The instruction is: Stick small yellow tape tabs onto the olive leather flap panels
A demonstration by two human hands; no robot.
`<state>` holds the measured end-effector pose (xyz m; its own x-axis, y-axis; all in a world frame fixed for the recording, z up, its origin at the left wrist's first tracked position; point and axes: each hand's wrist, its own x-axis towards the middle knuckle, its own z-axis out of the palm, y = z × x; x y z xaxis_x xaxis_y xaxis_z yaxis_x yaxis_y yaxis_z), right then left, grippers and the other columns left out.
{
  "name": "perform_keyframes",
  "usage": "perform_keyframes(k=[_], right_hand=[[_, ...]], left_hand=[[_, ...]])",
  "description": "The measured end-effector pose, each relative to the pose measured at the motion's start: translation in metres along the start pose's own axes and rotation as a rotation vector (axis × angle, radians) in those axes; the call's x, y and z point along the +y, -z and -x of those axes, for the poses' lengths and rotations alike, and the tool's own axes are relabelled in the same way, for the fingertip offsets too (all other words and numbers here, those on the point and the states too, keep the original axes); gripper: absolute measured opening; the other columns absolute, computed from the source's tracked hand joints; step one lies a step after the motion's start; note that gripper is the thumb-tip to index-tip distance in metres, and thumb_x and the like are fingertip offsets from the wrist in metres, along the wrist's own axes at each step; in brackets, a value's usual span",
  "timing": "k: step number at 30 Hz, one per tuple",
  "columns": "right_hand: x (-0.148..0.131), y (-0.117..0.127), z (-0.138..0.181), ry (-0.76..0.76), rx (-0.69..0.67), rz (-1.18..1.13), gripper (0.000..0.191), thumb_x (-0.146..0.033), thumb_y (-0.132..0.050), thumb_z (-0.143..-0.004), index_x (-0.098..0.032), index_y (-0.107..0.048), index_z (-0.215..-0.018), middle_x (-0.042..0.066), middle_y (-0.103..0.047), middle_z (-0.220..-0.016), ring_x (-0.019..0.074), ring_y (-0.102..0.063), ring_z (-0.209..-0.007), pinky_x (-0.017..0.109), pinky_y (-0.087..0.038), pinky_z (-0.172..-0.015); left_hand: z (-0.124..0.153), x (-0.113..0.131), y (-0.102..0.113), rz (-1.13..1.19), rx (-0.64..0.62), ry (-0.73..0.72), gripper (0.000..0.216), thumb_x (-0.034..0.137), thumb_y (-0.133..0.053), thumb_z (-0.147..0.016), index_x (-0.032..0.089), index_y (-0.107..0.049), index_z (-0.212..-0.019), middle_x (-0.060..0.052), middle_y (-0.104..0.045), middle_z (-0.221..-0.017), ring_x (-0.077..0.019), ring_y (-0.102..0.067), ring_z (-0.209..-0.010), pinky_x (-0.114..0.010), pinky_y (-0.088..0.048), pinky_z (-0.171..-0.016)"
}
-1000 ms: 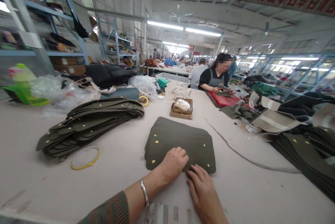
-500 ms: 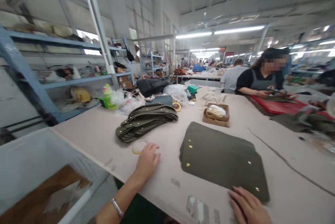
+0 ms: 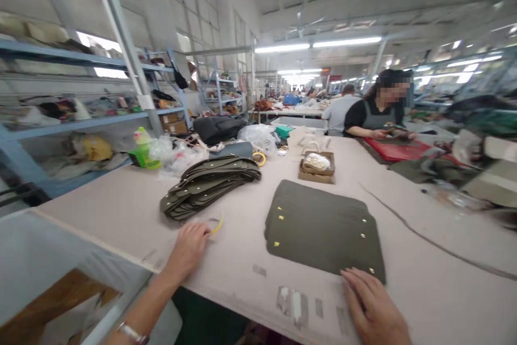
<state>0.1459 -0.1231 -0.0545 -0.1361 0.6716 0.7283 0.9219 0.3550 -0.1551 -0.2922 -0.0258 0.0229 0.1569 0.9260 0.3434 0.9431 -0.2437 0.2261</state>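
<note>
My left hand (image 3: 186, 248) reaches out over the table, its fingers covering part of a yellow tape ring (image 3: 218, 224); how firmly it holds the ring does not show. My right hand (image 3: 374, 307) lies flat on the table, fingers spread, touching the near corner of a stack of olive-green panels (image 3: 323, 229) with small brass studs. Another fanned pile of olive panels (image 3: 210, 184) sits just beyond the left hand.
A brown box of metal fittings (image 3: 316, 166) stands behind the stack. Bags, a green bottle (image 3: 142, 154) and a dark bag (image 3: 218, 128) crowd the far left. A person in a grey apron (image 3: 374, 116) works at the right by a red mat (image 3: 393, 150). Shelving (image 3: 60, 129) lines the left wall.
My left hand left the green stack and reached left to the yellow tape ring. The view swung left. My right hand stayed at the stack's near corner.
</note>
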Motion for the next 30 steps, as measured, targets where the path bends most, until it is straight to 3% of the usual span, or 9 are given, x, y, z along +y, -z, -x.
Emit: perform_keyframes(k=[3, 5, 7, 9, 13, 15, 20, 24, 30], right_hand=[[-0.014, 0.007, -0.007, -0.121, -0.032, -0.049, 0.022, -0.028, -0.047, -0.092, -0.021, -0.066, -0.102, 0.008, -0.070, -0.099, 0.0220, -0.063, -0.097, 0.037, -0.051, -0.088], [-0.019, 0.010, -0.012, -0.181, -0.052, -0.092, 0.022, -0.025, -0.047, -0.092, -0.021, -0.066, -0.102, 0.008, -0.070, -0.098, 0.0217, -0.064, -0.096, 0.038, -0.052, -0.088], [-0.023, 0.015, -0.015, -0.242, -0.053, -0.156, 0.022, -0.024, -0.047, -0.091, -0.021, -0.067, -0.101, 0.008, -0.070, -0.098, 0.0216, -0.064, -0.094, 0.038, -0.053, -0.087], [-0.029, 0.022, -0.017, -0.335, -0.058, -0.256, 0.022, -0.026, -0.049, -0.091, -0.020, -0.069, -0.098, 0.009, -0.071, -0.098, 0.0215, -0.066, -0.092, 0.036, -0.053, -0.085], [-0.049, 0.049, -0.018, -0.608, -0.123, -0.555, 0.023, -0.032, -0.053, -0.090, -0.017, -0.069, -0.096, 0.007, -0.072, -0.084, 0.0184, -0.068, -0.076, 0.029, -0.056, -0.071], [-0.061, 0.064, -0.020, -0.633, -0.149, -0.663, 0.020, -0.031, -0.055, -0.089, -0.018, -0.069, -0.096, 0.004, -0.070, -0.077, 0.0166, -0.067, -0.070, 0.026, -0.055, -0.067], [-0.079, 0.086, -0.027, -0.387, -0.168, -0.689, 0.020, -0.018, -0.052, -0.090, -0.019, -0.064, -0.107, 0.007, -0.067, -0.096, 0.0170, -0.063, -0.088, 0.028, -0.052, -0.077], [-0.080, 0.088, -0.027, -0.318, -0.211, -0.666, 0.022, -0.014, -0.050, -0.091, -0.019, -0.060, -0.110, 0.007, -0.065, -0.096, 0.0164, -0.061, -0.091, 0.028, -0.050, -0.080], [-0.077, 0.080, -0.021, -0.255, -0.196, -0.626, 0.016, -0.014, -0.052, -0.090, -0.021, -0.060, -0.101, 0.005, -0.067, -0.092, 0.0162, -0.063, -0.087, 0.026, -0.050, -0.078]], left_hand=[[0.007, 0.035, -0.001, 0.213, 0.051, -0.135, 0.019, 0.034, -0.042, -0.092, 0.022, -0.054, -0.082, 0.000, -0.064, -0.082, -0.0202, -0.059, -0.087, -0.045, -0.031, -0.107], [0.017, 0.071, 0.001, 0.347, 0.025, -0.200, 0.020, 0.037, -0.043, -0.092, 0.023, -0.055, -0.087, 0.001, -0.063, -0.083, -0.0192, -0.059, -0.089, -0.040, -0.034, -0.105], [0.028, 0.112, 0.005, 0.480, -0.089, -0.232, 0.022, 0.037, -0.040, -0.094, 0.023, -0.055, -0.088, 0.000, -0.063, -0.085, -0.0178, -0.059, -0.088, -0.030, -0.045, -0.089], [0.039, 0.151, 0.008, 0.617, -0.253, -0.238, 0.024, 0.035, -0.036, -0.097, 0.022, -0.055, -0.090, 0.001, -0.060, -0.078, -0.0143, -0.058, -0.075, -0.023, -0.046, -0.070], [0.052, 0.202, 0.006, 0.796, -0.375, -0.266, 0.024, 0.034, -0.037, -0.097, 0.020, -0.055, -0.090, 0.001, -0.058, -0.075, -0.0120, -0.054, -0.069, -0.020, -0.042, -0.064], [0.055, 0.213, 0.003, 0.835, -0.419, -0.270, 0.022, 0.032, -0.038, -0.097, 0.020, -0.056, -0.093, 0.002, -0.059, -0.077, -0.0114, -0.054, -0.069, -0.020, -0.041, -0.065], [0.060, 0.224, -0.003, 0.786, -0.420, -0.355, 0.018, 0.027, -0.041, -0.096, 0.020, -0.056, -0.091, 0.001, -0.059, -0.078, -0.0128, -0.054, -0.073, -0.022, -0.040, -0.068], [0.062, 0.231, -0.003, 0.745, -0.344, -0.453, 0.016, 0.023, -0.039, -0.096, 0.021, -0.055, -0.096, 0.000, -0.062, -0.086, -0.0141, -0.054, -0.079, -0.024, -0.040, -0.073], [0.065, 0.233, -0.009, 0.650, -0.344, -0.488, 0.017, 0.019, -0.037, -0.095, 0.021, -0.053, -0.089, 0.000, -0.061, -0.082, -0.0141, -0.055, -0.076, -0.025, -0.042, -0.071]])
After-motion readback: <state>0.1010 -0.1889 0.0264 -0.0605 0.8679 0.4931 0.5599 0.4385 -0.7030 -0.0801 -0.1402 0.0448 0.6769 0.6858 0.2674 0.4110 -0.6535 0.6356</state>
